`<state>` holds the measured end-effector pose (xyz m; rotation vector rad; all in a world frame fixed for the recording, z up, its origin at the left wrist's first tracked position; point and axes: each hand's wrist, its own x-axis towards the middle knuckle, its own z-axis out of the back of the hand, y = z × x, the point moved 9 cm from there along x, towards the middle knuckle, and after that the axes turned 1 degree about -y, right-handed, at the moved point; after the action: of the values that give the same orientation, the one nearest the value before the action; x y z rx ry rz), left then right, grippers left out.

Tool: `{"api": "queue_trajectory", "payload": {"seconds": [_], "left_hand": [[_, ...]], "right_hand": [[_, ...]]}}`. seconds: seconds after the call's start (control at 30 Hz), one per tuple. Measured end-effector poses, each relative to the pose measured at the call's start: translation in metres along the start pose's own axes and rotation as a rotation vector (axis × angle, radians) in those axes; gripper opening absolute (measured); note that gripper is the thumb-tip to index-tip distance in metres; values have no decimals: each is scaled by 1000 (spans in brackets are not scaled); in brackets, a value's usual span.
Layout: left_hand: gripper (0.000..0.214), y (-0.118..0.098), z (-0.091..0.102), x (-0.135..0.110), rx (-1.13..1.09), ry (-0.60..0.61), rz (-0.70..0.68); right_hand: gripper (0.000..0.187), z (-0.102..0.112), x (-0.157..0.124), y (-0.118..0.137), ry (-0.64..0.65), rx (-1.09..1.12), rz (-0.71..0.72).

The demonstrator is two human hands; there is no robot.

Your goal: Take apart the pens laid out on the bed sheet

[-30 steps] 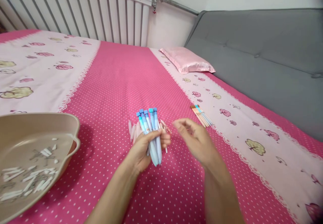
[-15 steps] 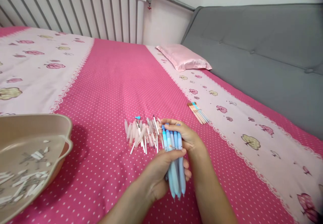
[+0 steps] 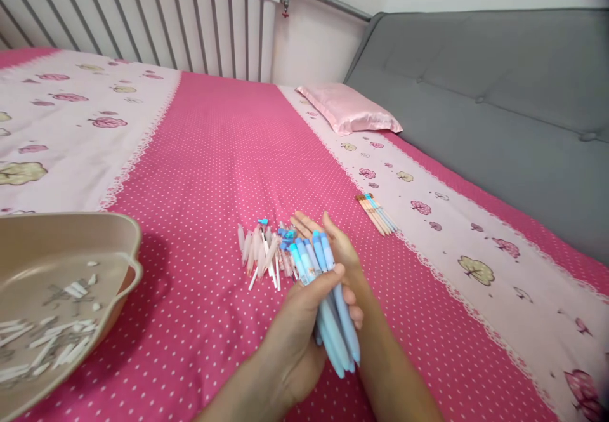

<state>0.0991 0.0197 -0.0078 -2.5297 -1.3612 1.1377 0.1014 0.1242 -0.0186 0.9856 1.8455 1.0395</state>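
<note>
My left hand (image 3: 304, 320) is wrapped around a bundle of blue pens (image 3: 333, 320), their blue upper ends tilted away toward the left. Right behind the bundle, my right hand (image 3: 340, 244) is open, fingers stretched out and thumb apart. Near its fingertips are several small blue pieces (image 3: 287, 238), over the right part of a pile of translucent pinkish pen parts and white sticks (image 3: 259, 250). Another small blue piece (image 3: 262, 221) lies at the pile's far edge. The right palm is partly hidden by the pens.
On the left stands a beige basin (image 3: 136, 270) holding white sticks and small grey and white pieces. A row of peach and blue pens (image 3: 377, 214) lies to the right on the pink bedspread (image 3: 214, 155). Farther off are a pink pillow (image 3: 349, 110), a grey headboard (image 3: 485, 124) and a radiator (image 3: 190, 22).
My right hand has opened and moved off the pens' upper ends. Several small blue pieces now show over the pile. The bundle has tilted more to the left in my left hand.
</note>
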Motion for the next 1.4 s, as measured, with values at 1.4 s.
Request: {"api": "queue_trajectory", "payload": {"seconds": [1.4], "left_hand": [[30, -97, 43, 16, 259, -68, -517]], "right_hand": [[30, 43, -35, 43, -335, 138, 229]]}}
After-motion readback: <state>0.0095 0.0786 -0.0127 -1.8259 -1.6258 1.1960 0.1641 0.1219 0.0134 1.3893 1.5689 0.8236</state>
